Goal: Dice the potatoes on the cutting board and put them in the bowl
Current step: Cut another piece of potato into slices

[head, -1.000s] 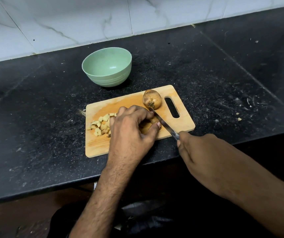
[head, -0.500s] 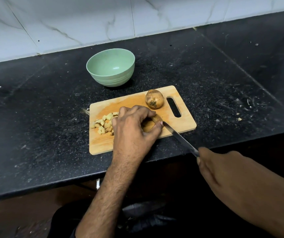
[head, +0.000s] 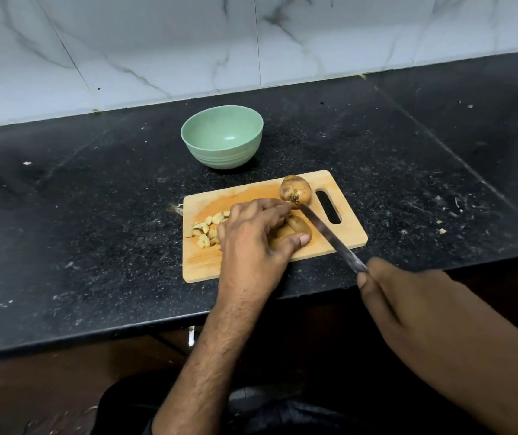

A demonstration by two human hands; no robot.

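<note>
Overhead, head view only. Black speckled stone countertop (head: 94,215), dusty, scattered with pale crumbs and scuff marks, front edge running across the lower frame. White marble-look wall tiles (head: 157,51) with grey veining behind, grout lines visible. Dark floor area below the counter edge, detail unclear.

Wooden cutting board (head: 345,233), rectangular, rounded corners, slot handle at its right end, lying flat near the counter's front edge; orange-tinted stain across its middle, fine knife marks at the near left corner. Whole potato (head: 295,191) on the board's far side, just left of the slot: round, tan skin, dark blemish on its near face. Cut potato piece (head: 300,226) at board centre, oblong, skin side up. Pile of diced potato (head: 206,230) at the board's left part: small pale yellow cubes, uneven in size. Green bowl (head: 222,136) beyond the board, apart from it, round, ribbed outer wall, smooth matte inside, nothing seen within.

Left hand (head: 251,237) curled over the cut piece, thumb against its near end, fingertips arched over the top. Right hand (head: 408,296) wrapped round the knife (head: 323,230) handle; narrow metal blade angled across the board, lying against the right side of the cut piece, tip near the whole potato.
</note>
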